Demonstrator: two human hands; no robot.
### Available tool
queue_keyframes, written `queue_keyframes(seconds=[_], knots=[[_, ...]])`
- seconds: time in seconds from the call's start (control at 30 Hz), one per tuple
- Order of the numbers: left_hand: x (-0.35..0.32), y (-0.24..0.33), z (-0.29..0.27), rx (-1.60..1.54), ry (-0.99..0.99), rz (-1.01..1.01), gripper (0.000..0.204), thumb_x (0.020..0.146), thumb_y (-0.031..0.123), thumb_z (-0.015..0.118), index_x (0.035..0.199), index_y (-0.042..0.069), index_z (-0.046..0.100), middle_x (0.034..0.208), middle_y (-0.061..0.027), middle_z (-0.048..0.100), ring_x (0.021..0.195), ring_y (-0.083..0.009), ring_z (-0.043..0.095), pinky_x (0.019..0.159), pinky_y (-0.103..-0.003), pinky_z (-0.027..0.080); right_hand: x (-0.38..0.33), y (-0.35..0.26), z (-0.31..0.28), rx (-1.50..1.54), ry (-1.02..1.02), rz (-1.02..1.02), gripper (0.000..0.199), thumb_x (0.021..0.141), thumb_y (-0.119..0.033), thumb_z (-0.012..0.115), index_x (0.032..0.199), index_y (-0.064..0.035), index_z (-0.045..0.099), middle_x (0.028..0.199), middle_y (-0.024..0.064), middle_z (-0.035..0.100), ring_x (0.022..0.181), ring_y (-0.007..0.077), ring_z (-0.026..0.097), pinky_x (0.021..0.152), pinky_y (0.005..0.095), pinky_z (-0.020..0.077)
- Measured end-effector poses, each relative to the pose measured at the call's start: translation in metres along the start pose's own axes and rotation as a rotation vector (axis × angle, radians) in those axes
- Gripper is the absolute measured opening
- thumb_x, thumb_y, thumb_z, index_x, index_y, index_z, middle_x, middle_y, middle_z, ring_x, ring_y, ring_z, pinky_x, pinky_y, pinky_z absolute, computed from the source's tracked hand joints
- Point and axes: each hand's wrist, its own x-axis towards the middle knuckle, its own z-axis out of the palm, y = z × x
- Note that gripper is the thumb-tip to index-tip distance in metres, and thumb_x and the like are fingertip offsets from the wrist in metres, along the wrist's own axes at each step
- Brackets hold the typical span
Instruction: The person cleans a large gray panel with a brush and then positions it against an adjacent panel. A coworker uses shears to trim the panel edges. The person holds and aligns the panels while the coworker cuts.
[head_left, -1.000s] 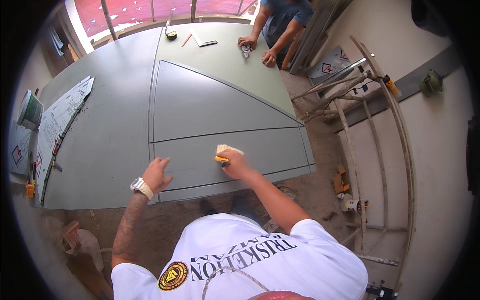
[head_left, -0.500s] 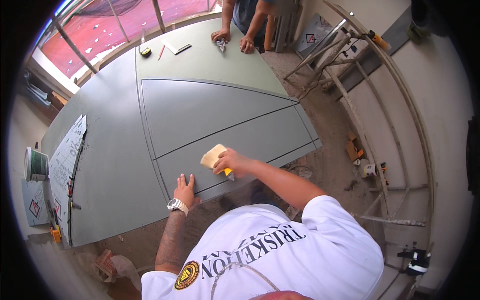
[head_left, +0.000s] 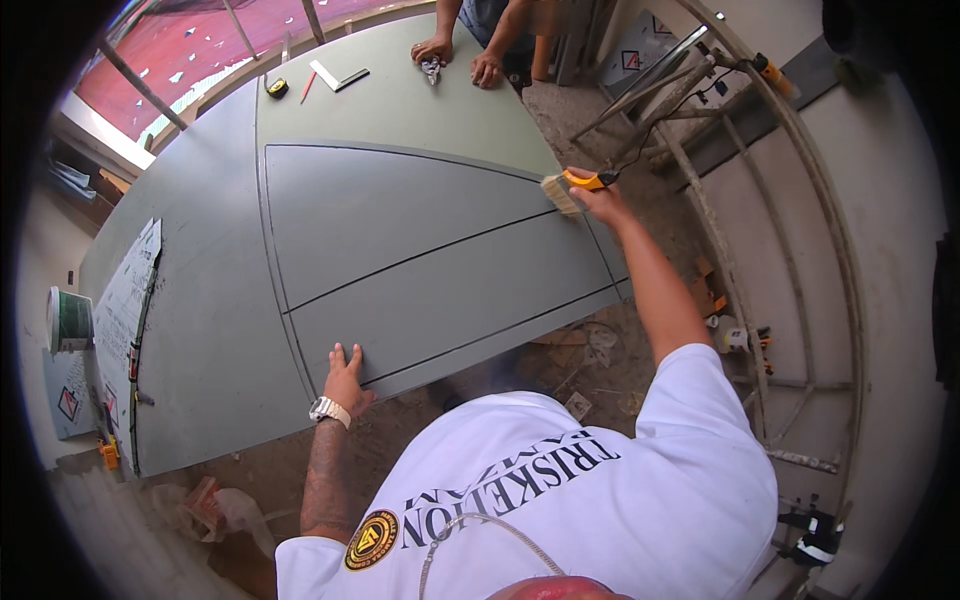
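Observation:
A large grey-green sheet panel with dark lines across it lies spread in front of me. My right hand is closed round the yellow-and-black handle of a wide brush. Its pale bristles are at the panel's right side, where two dark lines draw together. My left hand, with a white watch at the wrist, lies on the panel's near edge, fingers stretched and apart. It holds nothing.
At the far edge another person's hands rest on the panel beside snips. A tape measure, a red pencil and a square lie there. Metal scaffolding stands right, a bucket left.
My right hand has carried the brush from the panel's near middle to its right side. My left hand has slid slightly left along the near edge.

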Motion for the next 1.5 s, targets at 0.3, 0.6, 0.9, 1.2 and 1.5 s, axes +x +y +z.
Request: queue_keyframes(seconds=[0.3,0.6,0.9,1.2,1.5], knots=[[0.014,0.012,-0.009,-0.056,-0.022,0.011,0.116,0.077,0.022,0.095,0.171,0.011,0.028,0.176,-0.0354,0.013,0.163,-0.0514,0.020,0.131,-0.052,0.033,0.064,0.040,-0.017,-0.126,0.064,0.010,0.040,0.100,-0.034,0.066,0.133,-0.0141,0.074,0.125,0.0158,0.076,0.112,0.0379,0.072,0.094,0.0527,0.0600],[0.013,0.011,-0.006,-0.071,-0.008,-0.043,0.105,0.084,0.035,0.089,0.170,0.010,0.033,0.175,-0.0368,0.016,0.161,-0.0541,0.022,0.130,-0.052,0.034,0.038,0.020,-0.003,-0.227,0.010,0.233,0.047,0.091,-0.029,0.072,0.134,-0.0087,0.073,0.121,0.0209,0.078,0.111,0.0408,0.075,0.092,0.0481,0.0604],[0.029,0.034,-0.023,-0.234,0.077,-0.052,0.091,0.089,0.039,0.085,0.164,0.009,0.044,0.168,-0.0331,0.037,0.154,-0.0471,0.041,0.125,-0.051,0.042,-0.066,-0.125,-0.027,-0.553,-0.511,0.064,0.042,0.094,-0.036,0.071,0.128,-0.0106,0.072,0.117,0.0191,0.078,0.112,0.0386,0.074,0.095,0.0484,0.0584],[0.013,0.166,-0.070,-0.478,0.417,0.659,0.089,0.090,0.029,0.085,0.164,0.013,0.038,0.151,-0.0236,0.060,0.137,-0.0426,0.060,0.115,-0.049,0.051,-0.146,-0.224,0.082,-0.086,-0.979,-0.345,0.033,0.093,-0.017,0.079,0.124,-0.0082,0.069,0.105,0.0168,0.078,0.098,0.0365,0.075,0.085,0.0451,0.0576],[0.015,0.097,-0.056,-0.722,0.632,0.250,0.029,0.095,0.014,0.078,0.116,0.004,0.061,0.098,-0.0177,0.074,0.090,-0.0351,0.075,0.076,-0.045,0.059,-0.136,-0.196,0.121,0.228,-0.501,-0.217,0.048,0.096,-0.024,0.077,0.136,-0.0002,0.065,0.121,0.0177,0.076,0.114,0.0338,0.072,0.097,0.0432,0.0562]])
